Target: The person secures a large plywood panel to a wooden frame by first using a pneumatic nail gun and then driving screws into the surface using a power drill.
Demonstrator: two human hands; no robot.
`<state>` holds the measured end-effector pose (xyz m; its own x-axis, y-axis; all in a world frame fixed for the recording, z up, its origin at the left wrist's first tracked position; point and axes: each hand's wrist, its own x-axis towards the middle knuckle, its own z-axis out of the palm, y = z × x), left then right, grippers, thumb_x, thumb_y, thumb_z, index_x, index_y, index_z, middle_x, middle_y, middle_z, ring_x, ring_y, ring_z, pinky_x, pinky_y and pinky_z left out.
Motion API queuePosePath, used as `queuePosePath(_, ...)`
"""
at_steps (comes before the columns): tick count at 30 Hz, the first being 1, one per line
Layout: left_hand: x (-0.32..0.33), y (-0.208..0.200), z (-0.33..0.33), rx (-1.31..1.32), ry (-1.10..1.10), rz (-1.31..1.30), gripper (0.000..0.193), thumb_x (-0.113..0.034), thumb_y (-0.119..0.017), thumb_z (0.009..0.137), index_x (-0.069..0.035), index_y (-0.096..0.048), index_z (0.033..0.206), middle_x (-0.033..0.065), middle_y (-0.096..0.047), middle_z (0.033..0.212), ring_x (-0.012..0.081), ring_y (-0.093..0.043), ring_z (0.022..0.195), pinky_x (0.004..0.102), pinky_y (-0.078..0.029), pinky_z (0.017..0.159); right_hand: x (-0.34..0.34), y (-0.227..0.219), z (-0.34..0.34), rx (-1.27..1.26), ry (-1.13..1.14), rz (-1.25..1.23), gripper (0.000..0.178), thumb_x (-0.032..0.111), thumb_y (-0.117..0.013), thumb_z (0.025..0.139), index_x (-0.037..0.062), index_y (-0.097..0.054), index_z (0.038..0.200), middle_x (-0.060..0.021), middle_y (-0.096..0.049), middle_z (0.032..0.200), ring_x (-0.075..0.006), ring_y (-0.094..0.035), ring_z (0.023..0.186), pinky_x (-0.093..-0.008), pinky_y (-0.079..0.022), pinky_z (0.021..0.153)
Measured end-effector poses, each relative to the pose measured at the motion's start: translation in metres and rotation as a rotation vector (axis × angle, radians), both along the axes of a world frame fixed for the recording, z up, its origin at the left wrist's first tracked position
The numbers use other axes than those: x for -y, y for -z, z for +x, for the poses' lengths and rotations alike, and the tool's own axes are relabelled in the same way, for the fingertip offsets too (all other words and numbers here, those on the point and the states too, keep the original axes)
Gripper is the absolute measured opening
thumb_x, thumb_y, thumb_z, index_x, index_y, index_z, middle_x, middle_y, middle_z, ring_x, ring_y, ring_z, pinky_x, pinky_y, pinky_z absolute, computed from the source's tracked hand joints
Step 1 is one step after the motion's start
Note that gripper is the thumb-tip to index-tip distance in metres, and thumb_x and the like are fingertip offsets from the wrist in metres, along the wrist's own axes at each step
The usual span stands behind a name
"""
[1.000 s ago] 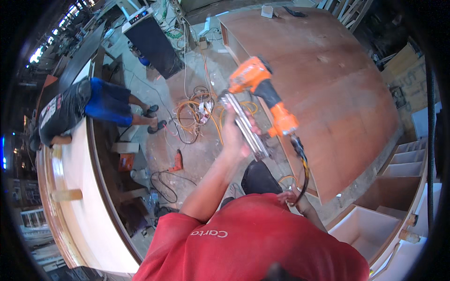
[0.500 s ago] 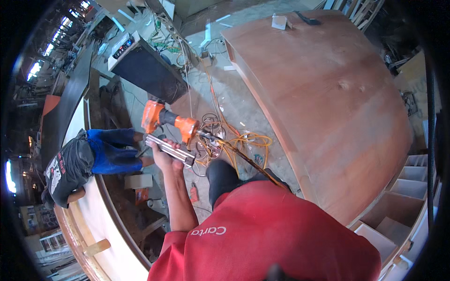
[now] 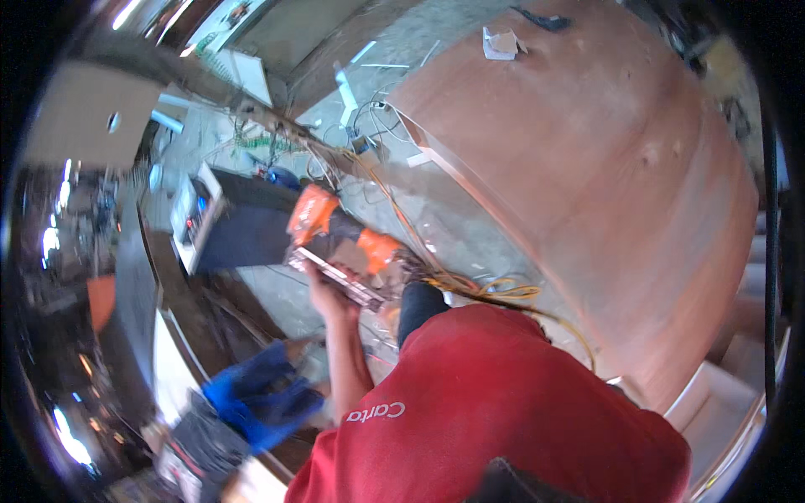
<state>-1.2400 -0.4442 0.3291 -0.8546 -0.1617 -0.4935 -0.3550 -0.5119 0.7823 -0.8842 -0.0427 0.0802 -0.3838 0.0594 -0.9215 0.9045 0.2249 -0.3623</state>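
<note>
An orange and black nail gun (image 3: pixel 342 225) is held out in front of me, smeared by motion. My left hand (image 3: pixel 325 293) grips it from below by its long silver magazine (image 3: pixel 340 277); the fingers are partly hidden behind it. From the handle's end a yellow-and-dark air hose (image 3: pixel 470 289) trails past my body to the right. My right hand does not show.
To the right spreads a large curved brown wooden panel (image 3: pixel 579 176), with a small white box (image 3: pixel 501 44) on it. Ahead stands a dark cabinet (image 3: pixel 239 220). A co-worker in blue shorts (image 3: pixel 264 398) bends over at lower left. Cables (image 3: pixel 394 201) cross the floor.
My view has turned left, and the co-worker now appears lower and nearer my arm. The nail gun stays in my left hand, slightly further right and lower in view.
</note>
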Motion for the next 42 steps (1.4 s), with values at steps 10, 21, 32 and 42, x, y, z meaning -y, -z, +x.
queuePosePath(10,-0.086,-0.042,-0.288,0.145,0.402,0.027,0.056,-0.061,-0.042,0.106,-0.009,-0.054,0.090,0.0044,-0.052,0.069,0.0198,-0.051,0.060,0.0354,-0.046,0.058,0.143,-0.036,-0.099,0.219,0.428,-0.121,0.046,0.046,-0.054,0.100,0.0070,-0.076,0.107,-0.0053,-0.074,0.092,-0.0195,-0.064,0.084,-0.0394,-0.050,0.078)
queuePosePath(21,-0.171,-0.032,-0.553,0.008,0.424,0.048,0.052,-0.056,-0.038,0.109,-0.008,-0.051,0.091,0.0039,-0.052,0.073,0.0190,-0.049,0.062,0.0352,-0.046,0.062,0.182,-0.067,-0.223,0.293,0.638,-0.236,0.041,0.043,-0.062,0.097,0.0069,-0.076,0.111,-0.0043,-0.074,0.093,-0.0191,-0.064,0.082,-0.0393,-0.051,0.076)
queuePosePath(32,-0.195,-0.042,-0.714,0.018,0.354,0.171,0.057,-0.056,-0.029,0.109,-0.006,-0.054,0.097,0.0070,-0.055,0.077,0.0213,-0.054,0.066,0.0406,-0.051,0.067,0.153,-0.093,-0.341,0.214,0.134,-0.246,0.037,0.034,-0.071,0.093,0.0072,-0.074,0.118,-0.0030,-0.072,0.094,-0.0177,-0.063,0.080,-0.0375,-0.050,0.073)
queuePosePath(42,-0.334,-0.029,-0.848,0.084,0.592,0.211,0.056,-0.054,-0.025,0.110,-0.006,-0.051,0.099,0.0076,-0.052,0.078,0.0227,-0.052,0.069,0.0385,-0.051,0.068,0.150,-0.116,-0.508,0.222,0.915,-0.409,0.033,0.033,-0.070,0.094,0.0069,-0.074,0.113,-0.0050,-0.072,0.095,-0.0188,-0.063,0.081,-0.0367,-0.052,0.077)
